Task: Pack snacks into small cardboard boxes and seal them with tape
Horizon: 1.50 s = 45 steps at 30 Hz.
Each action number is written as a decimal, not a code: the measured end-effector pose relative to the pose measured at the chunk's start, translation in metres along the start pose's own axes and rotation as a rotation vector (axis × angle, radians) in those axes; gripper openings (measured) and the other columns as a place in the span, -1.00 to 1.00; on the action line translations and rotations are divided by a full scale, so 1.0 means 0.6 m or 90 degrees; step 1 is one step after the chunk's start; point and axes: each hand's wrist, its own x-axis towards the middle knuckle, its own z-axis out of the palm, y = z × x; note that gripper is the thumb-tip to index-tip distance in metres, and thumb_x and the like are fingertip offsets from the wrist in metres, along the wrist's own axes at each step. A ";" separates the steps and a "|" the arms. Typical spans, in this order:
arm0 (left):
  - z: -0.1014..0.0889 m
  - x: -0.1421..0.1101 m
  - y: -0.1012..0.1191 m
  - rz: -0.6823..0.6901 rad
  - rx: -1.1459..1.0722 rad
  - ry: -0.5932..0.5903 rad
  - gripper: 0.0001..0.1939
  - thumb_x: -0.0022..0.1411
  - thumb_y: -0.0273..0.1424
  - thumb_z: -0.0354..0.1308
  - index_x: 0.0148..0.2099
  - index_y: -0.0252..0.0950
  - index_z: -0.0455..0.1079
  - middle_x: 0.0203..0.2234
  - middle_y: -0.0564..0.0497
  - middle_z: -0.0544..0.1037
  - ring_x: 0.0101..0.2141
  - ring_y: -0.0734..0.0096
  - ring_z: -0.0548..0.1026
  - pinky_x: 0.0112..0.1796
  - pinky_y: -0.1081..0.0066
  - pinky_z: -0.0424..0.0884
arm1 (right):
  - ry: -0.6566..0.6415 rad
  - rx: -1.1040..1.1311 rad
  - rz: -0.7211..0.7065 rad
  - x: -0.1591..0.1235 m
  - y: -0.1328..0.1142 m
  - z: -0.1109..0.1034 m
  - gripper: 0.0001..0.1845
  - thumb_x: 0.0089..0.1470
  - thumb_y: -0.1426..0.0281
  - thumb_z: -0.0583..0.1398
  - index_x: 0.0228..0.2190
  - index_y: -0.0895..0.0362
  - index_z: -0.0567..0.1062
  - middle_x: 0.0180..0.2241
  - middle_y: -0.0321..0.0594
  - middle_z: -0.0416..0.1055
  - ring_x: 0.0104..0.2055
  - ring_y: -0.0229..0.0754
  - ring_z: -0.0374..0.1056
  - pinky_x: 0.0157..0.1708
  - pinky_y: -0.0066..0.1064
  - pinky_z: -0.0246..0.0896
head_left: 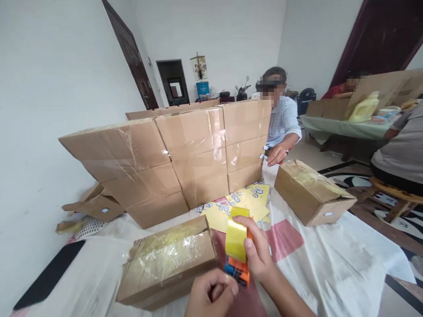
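My right hand point(259, 253) is wrapped round a tape dispenser point(243, 270) with an orange and blue body. A large roll of yellowish clear tape point(237, 233) sits on it. Close to the dispenser's lower end, my left hand point(213, 293) is closed in a pinch. What its fingers hold, perhaps the tape's loose end, is too small to make out. Just left of both hands lies a closed cardboard box point(172, 259) with shiny tape along its top. Behind the dispenser are yellow sheets point(214, 216) scattered with small white pieces bearing blue edges.
A wall of stacked, taped cardboard boxes point(198, 154) stands across the table. Another taped box point(312, 191) sits at the right, on the white cloth point(317, 264). Across the table a co-worker's hand point(277, 155) is near small white pieces. An open box point(102, 204) lies at left.
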 end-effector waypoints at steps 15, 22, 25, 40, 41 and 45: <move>0.000 0.025 -0.042 0.098 0.001 0.008 -0.54 0.16 0.07 0.26 -0.21 -0.22 0.64 -0.26 -0.13 0.59 -0.25 0.27 0.51 -0.21 0.38 0.42 | 0.003 0.044 0.072 0.016 0.014 0.005 -0.66 0.36 0.19 0.03 0.05 0.01 0.42 0.00 -0.14 0.52 0.06 0.00 0.44 0.01 -0.21 0.33; 0.008 0.037 -0.109 -0.031 -0.123 -0.022 -0.34 0.04 0.17 0.32 -0.06 -0.29 0.59 -0.46 -0.04 0.58 -0.45 0.39 0.46 -0.34 0.42 0.38 | 0.008 0.052 0.158 0.021 0.022 0.011 -0.60 0.38 0.15 0.02 0.12 -0.01 0.42 0.12 -0.15 0.47 0.19 0.02 0.37 0.12 -0.19 0.29; 0.016 0.050 -0.130 -0.051 -0.145 -0.031 -0.29 -0.04 0.19 0.36 -0.09 -0.32 0.60 -0.54 0.02 0.51 -0.51 0.48 0.39 -0.41 0.48 0.29 | 0.002 0.051 0.230 0.026 0.038 0.022 -0.55 0.37 0.08 0.01 0.11 0.03 0.42 0.09 -0.13 0.48 0.18 0.01 0.37 0.13 -0.19 0.32; 0.070 0.063 -0.214 -0.095 -0.258 0.052 0.07 -0.15 0.17 0.43 0.30 -0.33 0.35 -0.55 0.00 0.57 -0.58 0.52 0.39 -0.50 0.53 0.25 | -0.017 0.136 0.361 0.023 0.066 0.036 -0.21 0.28 -0.05 0.00 0.37 0.12 0.20 0.36 -0.11 0.20 0.43 0.00 0.05 0.42 -0.15 -0.11; 0.071 0.063 -0.218 -0.096 -0.253 0.048 0.10 -0.14 0.15 0.43 0.34 -0.33 0.29 -0.54 -0.01 0.57 -0.58 0.52 0.38 -0.50 0.53 0.23 | -0.002 0.135 0.378 0.024 0.066 0.038 -0.18 0.26 -0.07 0.02 0.37 0.13 0.20 0.38 -0.11 0.15 0.45 0.00 -0.02 0.43 -0.15 -0.15; 0.071 0.066 -0.231 -0.069 -0.210 0.021 0.00 -0.05 0.04 0.42 0.35 -0.32 0.29 -0.48 -0.04 0.59 -0.57 0.56 0.30 -0.51 0.54 0.10 | 0.033 0.102 0.482 0.036 0.070 0.030 -0.11 0.16 -0.02 0.11 0.37 0.20 0.15 0.19 -0.01 0.40 0.33 0.09 0.20 0.31 -0.12 0.07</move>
